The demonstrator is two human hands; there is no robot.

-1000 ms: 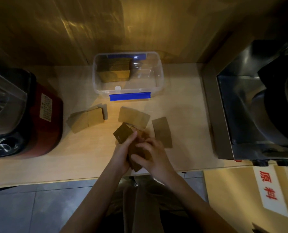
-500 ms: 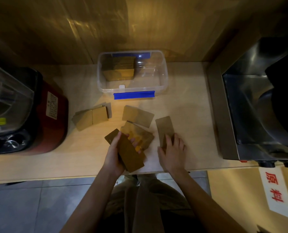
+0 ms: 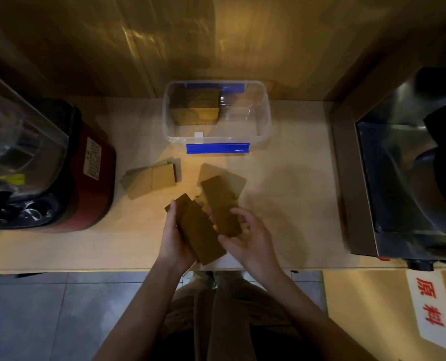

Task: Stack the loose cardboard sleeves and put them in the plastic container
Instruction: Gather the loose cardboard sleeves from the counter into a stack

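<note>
My left hand (image 3: 173,238) grips a small stack of flat brown cardboard sleeves (image 3: 199,231) above the counter's front edge. My right hand (image 3: 247,237) holds a single cardboard sleeve (image 3: 220,204) just to the right of that stack, lifted off the counter. Another loose sleeve (image 3: 233,179) lies flat behind it, partly hidden. A fanned pile of sleeves (image 3: 151,179) rests to the left. The clear plastic container (image 3: 264,118) with blue clips stands at the back, with a bundle of sleeves (image 3: 195,105) in its left half.
A red and black appliance (image 3: 86,178) with a clear jar fills the counter's left end. A steel machine (image 3: 398,183) stands on the right. A wooden wall rises behind the container. The counter edge (image 3: 86,269) runs just below my hands.
My right hand has picked up the sleeve that lay flat on the right and brought it toward the stack in my left hand. The camera view has shifted slightly.
</note>
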